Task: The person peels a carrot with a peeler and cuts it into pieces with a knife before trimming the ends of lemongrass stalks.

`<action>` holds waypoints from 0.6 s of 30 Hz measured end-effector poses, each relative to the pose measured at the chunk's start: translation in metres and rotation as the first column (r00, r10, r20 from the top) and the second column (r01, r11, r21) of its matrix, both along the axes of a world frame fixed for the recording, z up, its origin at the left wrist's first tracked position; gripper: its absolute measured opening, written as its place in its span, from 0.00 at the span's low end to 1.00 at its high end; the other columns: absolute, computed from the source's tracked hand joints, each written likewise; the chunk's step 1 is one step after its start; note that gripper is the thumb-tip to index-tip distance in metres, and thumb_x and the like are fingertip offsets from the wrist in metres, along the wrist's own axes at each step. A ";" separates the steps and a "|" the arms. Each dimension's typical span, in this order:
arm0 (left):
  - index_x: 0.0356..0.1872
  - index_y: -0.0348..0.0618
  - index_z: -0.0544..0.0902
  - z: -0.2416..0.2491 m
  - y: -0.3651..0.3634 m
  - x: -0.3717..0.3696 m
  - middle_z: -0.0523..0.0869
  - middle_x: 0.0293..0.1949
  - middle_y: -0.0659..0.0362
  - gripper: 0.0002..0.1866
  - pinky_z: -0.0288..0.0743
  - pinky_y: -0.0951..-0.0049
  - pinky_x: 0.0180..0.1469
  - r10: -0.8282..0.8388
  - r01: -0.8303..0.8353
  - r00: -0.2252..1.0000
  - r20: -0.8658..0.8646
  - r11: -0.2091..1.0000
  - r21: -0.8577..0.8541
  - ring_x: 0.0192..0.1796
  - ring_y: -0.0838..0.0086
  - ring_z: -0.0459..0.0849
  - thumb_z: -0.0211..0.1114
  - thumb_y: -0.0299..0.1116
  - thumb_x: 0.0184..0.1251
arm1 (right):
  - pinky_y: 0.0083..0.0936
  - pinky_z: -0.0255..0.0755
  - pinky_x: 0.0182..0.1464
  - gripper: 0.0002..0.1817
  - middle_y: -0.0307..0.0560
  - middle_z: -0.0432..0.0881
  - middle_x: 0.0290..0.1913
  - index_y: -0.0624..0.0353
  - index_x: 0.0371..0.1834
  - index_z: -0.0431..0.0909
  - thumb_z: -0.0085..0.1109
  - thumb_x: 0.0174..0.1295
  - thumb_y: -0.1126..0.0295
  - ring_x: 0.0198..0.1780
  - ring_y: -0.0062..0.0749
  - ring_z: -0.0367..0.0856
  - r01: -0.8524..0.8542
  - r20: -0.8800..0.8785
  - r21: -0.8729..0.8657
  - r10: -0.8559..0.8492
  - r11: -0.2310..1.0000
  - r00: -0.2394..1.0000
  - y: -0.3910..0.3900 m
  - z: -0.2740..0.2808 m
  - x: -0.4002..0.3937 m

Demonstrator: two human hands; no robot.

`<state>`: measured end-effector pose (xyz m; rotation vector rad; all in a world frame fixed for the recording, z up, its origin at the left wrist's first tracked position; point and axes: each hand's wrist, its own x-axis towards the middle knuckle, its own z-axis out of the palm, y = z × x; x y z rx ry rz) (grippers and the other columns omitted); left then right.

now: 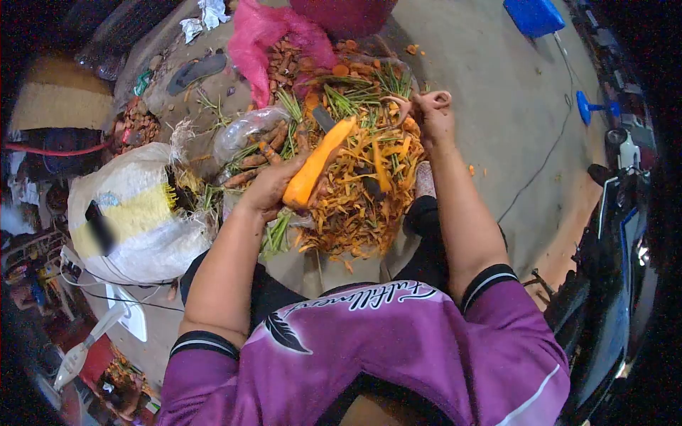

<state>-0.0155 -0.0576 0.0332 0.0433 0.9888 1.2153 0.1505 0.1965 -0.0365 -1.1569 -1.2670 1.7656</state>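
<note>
My left hand (273, 186) is closed round the thick lower part of a peeled, bright orange carrot (317, 167), whose narrow end points up and right. Beneath it spreads a heap of orange peelings (352, 216) mixed with green stalks. At the heap's upper right edge is my right hand (435, 119), its fingers curled; what they grip, if anything, I cannot make out. A flat dark grey piece (323, 119) lies by the carrot's tip. Unpeeled, soil-covered carrots (254, 162) lie left of the heap, near clear plastic (241, 131).
A pink mesh sack (259, 35) with brownish roots is at the far side, beside a dark red tub (344, 14). On the left stands a bulging white woven sack (135, 227). A blue object (533, 15) and a thin cable (543, 167) are at right.
</note>
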 end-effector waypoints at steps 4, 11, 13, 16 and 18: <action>0.47 0.38 0.68 -0.015 -0.002 -0.015 0.79 0.30 0.55 0.20 0.75 0.76 0.27 0.089 -0.090 0.996 -0.008 0.994 -0.066 0.28 0.71 0.80 0.46 0.44 0.65 | 0.20 0.71 0.26 0.08 0.41 0.70 0.22 0.59 0.25 0.64 0.54 0.51 0.79 0.23 0.26 0.72 0.153 -0.013 -0.164 -0.157 0.974 0.987 -0.026 -0.014 -0.007; 0.46 0.38 0.69 -0.013 -0.009 -0.028 0.79 0.31 0.53 0.19 0.76 0.72 0.26 0.207 -0.205 0.978 0.027 0.977 -0.065 0.27 0.69 0.80 0.48 0.44 0.63 | 0.31 0.70 0.36 0.14 0.52 0.79 0.31 0.69 0.36 0.74 0.52 0.48 0.71 0.34 0.39 0.78 -0.695 0.954 -0.082 0.258 0.714 0.153 -0.056 -0.120 0.006; 0.47 0.38 0.69 -0.008 -0.012 -0.033 0.80 0.32 0.52 0.21 0.76 0.72 0.26 0.236 -0.235 0.972 0.012 0.971 -0.050 0.28 0.68 0.80 0.48 0.46 0.62 | 0.38 0.68 0.47 0.32 0.65 0.73 0.44 0.71 0.51 0.59 0.53 0.52 0.55 0.46 0.49 0.73 -0.840 0.932 -0.306 0.322 0.449 -0.167 -0.084 -0.126 0.005; 0.48 0.39 0.68 -0.006 -0.016 -0.039 0.80 0.33 0.52 0.23 0.76 0.71 0.27 0.255 -0.257 0.964 0.075 0.966 0.019 0.30 0.67 0.81 0.45 0.49 0.63 | 0.38 0.69 0.43 0.34 0.64 0.75 0.36 0.70 0.46 0.53 0.62 0.44 0.62 0.41 0.52 0.75 -0.712 0.954 -0.134 0.285 0.689 0.097 -0.116 -0.118 0.000; 0.49 0.39 0.67 -0.005 -0.022 -0.044 0.80 0.33 0.52 0.24 0.77 0.71 0.28 0.246 -0.248 0.962 0.120 0.969 0.001 0.32 0.67 0.81 0.45 0.49 0.63 | 0.38 0.69 0.43 0.33 0.63 0.75 0.36 0.69 0.46 0.56 0.62 0.44 0.61 0.40 0.52 0.75 -0.733 0.945 -0.179 0.323 0.656 0.058 -0.115 -0.115 -0.004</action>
